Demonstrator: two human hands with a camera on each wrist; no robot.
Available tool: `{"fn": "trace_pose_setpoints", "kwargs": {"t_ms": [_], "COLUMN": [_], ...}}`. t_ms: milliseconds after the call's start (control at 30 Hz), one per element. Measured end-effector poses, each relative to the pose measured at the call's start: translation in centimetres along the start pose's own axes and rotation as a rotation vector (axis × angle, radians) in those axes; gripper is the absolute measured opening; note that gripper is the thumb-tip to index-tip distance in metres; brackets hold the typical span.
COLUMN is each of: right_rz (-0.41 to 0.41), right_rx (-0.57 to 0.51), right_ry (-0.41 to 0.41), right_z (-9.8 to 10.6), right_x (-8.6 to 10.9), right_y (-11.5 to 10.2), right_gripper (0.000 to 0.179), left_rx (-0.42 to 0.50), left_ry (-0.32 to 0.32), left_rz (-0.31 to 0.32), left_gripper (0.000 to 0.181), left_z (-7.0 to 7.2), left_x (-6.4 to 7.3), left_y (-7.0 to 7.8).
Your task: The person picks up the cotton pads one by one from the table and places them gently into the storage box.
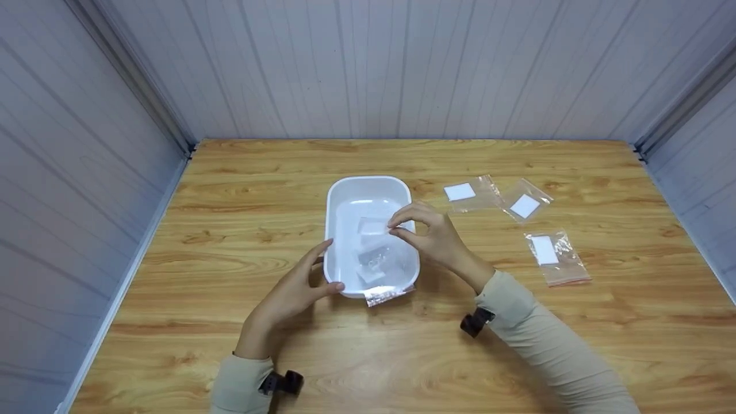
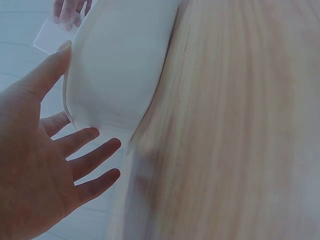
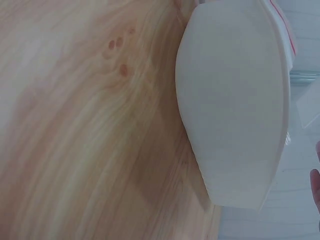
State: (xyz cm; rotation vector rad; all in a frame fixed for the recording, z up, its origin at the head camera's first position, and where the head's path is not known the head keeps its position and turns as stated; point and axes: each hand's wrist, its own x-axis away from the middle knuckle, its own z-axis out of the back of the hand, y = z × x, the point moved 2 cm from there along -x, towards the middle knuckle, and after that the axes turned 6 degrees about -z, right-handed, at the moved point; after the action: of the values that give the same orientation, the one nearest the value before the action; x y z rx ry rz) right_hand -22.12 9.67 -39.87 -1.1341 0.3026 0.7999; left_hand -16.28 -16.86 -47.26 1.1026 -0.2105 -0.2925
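A white plastic tub (image 1: 343, 221) stands on the wooden table. My left hand (image 1: 293, 290) steadies its near left corner, thumb on the rim. In the left wrist view, the left hand's (image 2: 45, 155) fingers are spread along the tub's (image 2: 117, 65) outer wall. Over the tub's right side, my right hand (image 1: 428, 233) pinches a clear zip bag (image 1: 372, 227) between thumb and forefinger. Below it, more clear bagging with a white piece (image 1: 371, 275) lies inside, and a crinkled bag end (image 1: 390, 295) hangs over the near rim. In the right wrist view, only the right fingertips (image 3: 316, 182) show beyond the tub.
Right of the tub, three clear zip bags lie flat, each with a white rectangular piece: one at the back (image 1: 474, 194), another beside it (image 1: 526, 201), and one nearer (image 1: 556, 259). Pale panel walls (image 1: 374, 69) close off the back and both sides of the table (image 1: 241, 230).
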Motion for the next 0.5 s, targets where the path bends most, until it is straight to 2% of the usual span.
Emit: {"fn": "trace_pose_setpoints", "kwargs": {"t_ms": [333,500], "right_rz": [-0.021,-0.021], "right_rx": [0.029,0.042], "right_ry": [-0.033,-0.045], "right_z": [-0.50,-0.68], "right_x": [0.39,0.50], "right_y": [0.24,0.22], "right_gripper": [0.015,0.015], "left_rx": [-0.008,0.025], "left_ry": [0.001,-0.008], "left_rz": [0.002,0.003], "left_gripper": [0.089,0.090], "left_z": [0.03,0.01], "left_x": [-0.06,-0.07], "left_y": [-0.06,-0.24]}}
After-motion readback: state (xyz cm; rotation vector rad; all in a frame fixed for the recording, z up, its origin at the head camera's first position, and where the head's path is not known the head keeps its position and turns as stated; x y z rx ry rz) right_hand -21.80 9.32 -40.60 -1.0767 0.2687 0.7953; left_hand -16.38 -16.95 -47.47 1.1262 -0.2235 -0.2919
